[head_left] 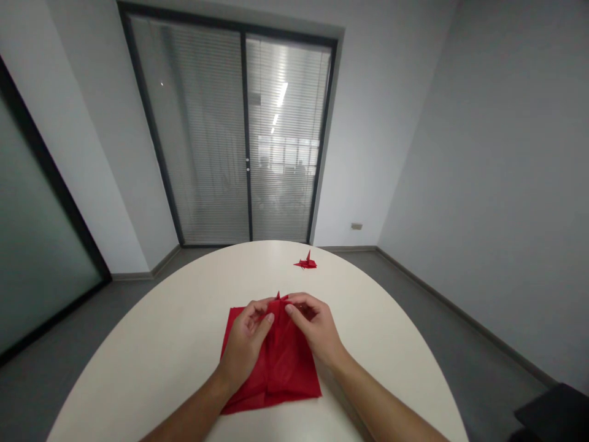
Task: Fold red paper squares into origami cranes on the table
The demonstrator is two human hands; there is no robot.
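Observation:
A stack of red square paper sheets (276, 368) lies on the white round table (161, 344) in front of me. Above its far edge, my left hand (246, 344) and my right hand (317, 331) both pinch a small, partly folded red paper piece (278, 301), fingertips close together. Both hands rest over the stack. A finished red folded paper figure (306, 263) sits farther back on the table, out of reach of both hands.
The table's curved edge runs left and right, with grey floor beyond. A glass door with blinds (243, 141) stands at the back. A dark object (556, 411) shows at the lower right corner.

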